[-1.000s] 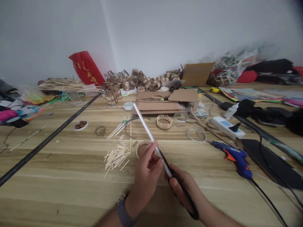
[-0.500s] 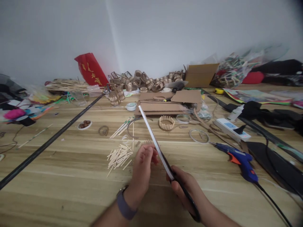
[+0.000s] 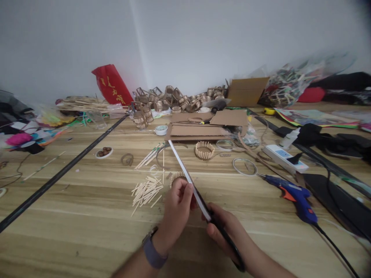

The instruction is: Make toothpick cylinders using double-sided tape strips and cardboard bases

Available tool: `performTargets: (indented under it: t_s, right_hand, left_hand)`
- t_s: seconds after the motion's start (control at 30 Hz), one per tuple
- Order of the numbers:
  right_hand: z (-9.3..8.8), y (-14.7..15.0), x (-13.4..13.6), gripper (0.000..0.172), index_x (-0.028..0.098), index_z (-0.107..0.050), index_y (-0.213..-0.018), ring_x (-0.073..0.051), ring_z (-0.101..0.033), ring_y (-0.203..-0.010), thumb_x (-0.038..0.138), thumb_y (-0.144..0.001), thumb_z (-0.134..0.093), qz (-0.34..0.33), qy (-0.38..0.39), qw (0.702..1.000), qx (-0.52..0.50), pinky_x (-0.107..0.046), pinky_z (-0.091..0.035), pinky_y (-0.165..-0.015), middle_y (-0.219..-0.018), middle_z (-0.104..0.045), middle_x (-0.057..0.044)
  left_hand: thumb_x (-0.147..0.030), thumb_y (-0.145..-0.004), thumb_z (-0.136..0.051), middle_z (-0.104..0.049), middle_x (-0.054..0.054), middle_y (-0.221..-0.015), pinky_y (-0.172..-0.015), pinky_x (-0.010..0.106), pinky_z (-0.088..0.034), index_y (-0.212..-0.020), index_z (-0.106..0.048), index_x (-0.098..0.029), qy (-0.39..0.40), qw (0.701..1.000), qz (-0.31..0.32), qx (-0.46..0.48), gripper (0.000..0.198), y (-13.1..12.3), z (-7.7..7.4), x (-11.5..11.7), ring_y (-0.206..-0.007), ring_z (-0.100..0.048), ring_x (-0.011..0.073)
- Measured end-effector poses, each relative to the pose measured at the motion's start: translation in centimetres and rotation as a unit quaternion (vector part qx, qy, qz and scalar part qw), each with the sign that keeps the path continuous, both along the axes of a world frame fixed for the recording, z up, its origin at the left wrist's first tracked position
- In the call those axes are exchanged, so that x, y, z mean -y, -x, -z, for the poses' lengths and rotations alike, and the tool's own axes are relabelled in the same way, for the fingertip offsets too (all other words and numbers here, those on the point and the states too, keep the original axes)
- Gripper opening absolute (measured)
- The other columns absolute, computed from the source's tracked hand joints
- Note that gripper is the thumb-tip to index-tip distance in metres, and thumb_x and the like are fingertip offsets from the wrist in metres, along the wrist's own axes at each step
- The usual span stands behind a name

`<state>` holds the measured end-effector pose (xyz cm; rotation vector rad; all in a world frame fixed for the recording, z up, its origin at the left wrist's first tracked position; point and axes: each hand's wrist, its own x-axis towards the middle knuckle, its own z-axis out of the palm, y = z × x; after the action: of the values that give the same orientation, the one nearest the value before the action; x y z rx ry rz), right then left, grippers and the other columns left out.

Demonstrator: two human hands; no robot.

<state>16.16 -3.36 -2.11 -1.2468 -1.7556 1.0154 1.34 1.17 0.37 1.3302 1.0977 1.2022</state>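
Strip: a long narrow white paper strip (image 3: pixel 182 166) is held off the light wood-grain worktop (image 3: pixel 72 216), above the middle of its near edge. It slants up and away toward the far edge.
Left hand: the left hand (image 3: pixel 178 202), with a grey watch band (image 3: pixel 152 253) at the wrist, is closed. Thumb and fingertips pinch the strip just ahead of the blades.
Right hand: the right hand (image 3: pixel 224 231) is wrapped through the handles of black-handled scissors (image 3: pixel 228 241). The blades meet the strip's near end; how far apart they stand cannot be told.
Step in hand: judged to be a cut at the strip's near end, with the strip already seated in the scissors.
Next move calls for: a taut strip, a steady pinch, and fingertips kept off the blade line.
Surroundings: a loose pile of short pale wooden sticks (image 3: pixel 145 192) lies just left of the hands. A small ring of upright sticks (image 3: pixel 176 177) sits just behind the left hand. A blue and orange glue gun (image 3: pixel 292 195) lies toward the right edge, well apart.
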Motion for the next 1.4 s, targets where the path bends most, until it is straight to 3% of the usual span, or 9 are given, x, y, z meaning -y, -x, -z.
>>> performTargets:
  t_s: [0.33, 0.57, 0.73, 0.97, 1.1, 1.27, 1.4]
  right_hand:
    - [-0.6, 0.3, 0.2, 0.072, 0.016, -0.058, -0.089, -0.012, -0.036, -0.056, 0.084, -0.075, -0.038, -0.012, 0.01, 0.999, -0.029, -0.023, -0.031, -0.047, -0.065, -0.045, 0.002]
    - [-0.5, 0.4, 0.1, 0.071, 0.018, -0.057, -0.081, -0.014, -0.041, -0.058, 0.087, -0.072, -0.039, 0.019, 0.008, 1.0, -0.02, -0.024, -0.034, -0.05, -0.065, -0.05, 0.001]
    - [-0.2, 0.3, 0.1, 0.074, 0.018, -0.058, -0.081, -0.012, -0.035, -0.055, 0.089, -0.068, -0.041, 0.017, 0.016, 1.0, -0.005, -0.023, -0.028, -0.048, -0.06, -0.043, 0.004]
    - [-0.6, 0.7, 0.1, 0.077, 0.019, -0.058, -0.076, -0.013, -0.037, -0.054, 0.093, -0.059, -0.042, 0.043, 0.014, 0.999, -0.015, -0.024, -0.033, -0.048, -0.059, -0.044, 0.003]
    - [-0.5, 0.7, 0.2, 0.074, 0.018, -0.059, -0.08, -0.013, -0.037, -0.055, 0.089, -0.065, -0.044, 0.034, 0.001, 0.999, -0.008, -0.023, -0.034, -0.048, -0.061, -0.046, 0.003]
    - [-0.5, 0.4, 0.3, 0.065, 0.018, -0.058, -0.085, -0.012, -0.036, -0.055, 0.08, -0.078, -0.042, 0.008, -0.016, 1.0, -0.014, -0.023, -0.033, -0.048, -0.064, -0.049, 0.002]
    - [-0.4, 0.4, 0.2, 0.068, 0.018, -0.058, -0.083, -0.013, -0.038, -0.055, 0.083, -0.076, -0.04, 0.023, -0.009, 1.0, -0.017, -0.023, -0.035, -0.047, -0.064, -0.049, 0.001]
  left_hand:
    - [-0.051, -0.093, -0.045, -0.049, -0.006, -0.055, -0.047, 0.022, -0.037, -0.076, -0.045, -0.021, -0.012, 1.0, 0.003, -0.028, 0.034, -0.4, 0.6, 0.6, -0.048, -0.05, 0.0112]
    - [-0.052, -0.094, -0.043, -0.049, -0.005, -0.054, -0.048, 0.024, -0.039, -0.077, -0.046, -0.022, -0.027, 0.998, -0.009, -0.055, 0.035, -0.4, 1.0, 0.8, -0.048, -0.049, 0.0121]
    - [-0.052, -0.094, -0.043, -0.05, -0.005, -0.054, -0.048, 0.024, -0.039, -0.075, -0.046, -0.022, -0.029, 0.998, -0.007, -0.05, 0.035, -0.4, 0.8, 0.9, -0.048, -0.05, 0.0121]
    - [-0.051, -0.094, -0.042, -0.048, -0.005, -0.054, -0.048, 0.023, -0.038, -0.075, -0.046, -0.022, -0.03, 0.999, -0.002, -0.042, 0.035, -0.5, 0.7, 0.7, -0.048, -0.048, 0.012]
    - [-0.049, -0.094, -0.042, -0.047, -0.005, -0.054, -0.049, 0.023, -0.038, -0.075, -0.045, -0.022, -0.032, 0.998, -0.001, -0.049, 0.034, -0.4, 0.7, 0.7, -0.048, -0.047, 0.012]
    - [-0.049, -0.094, -0.043, -0.045, -0.005, -0.058, -0.048, 0.023, -0.037, -0.075, -0.044, -0.022, -0.011, 0.999, 0.043, -0.025, 0.032, -0.5, 1.3, 0.9, -0.05, -0.045, 0.0116]
    - [-0.048, -0.094, -0.043, -0.046, -0.004, -0.062, -0.05, 0.023, -0.037, -0.076, -0.044, -0.022, -0.008, 0.998, 0.057, -0.012, 0.032, -0.7, 1.8, 1.1, -0.054, -0.046, 0.0116]
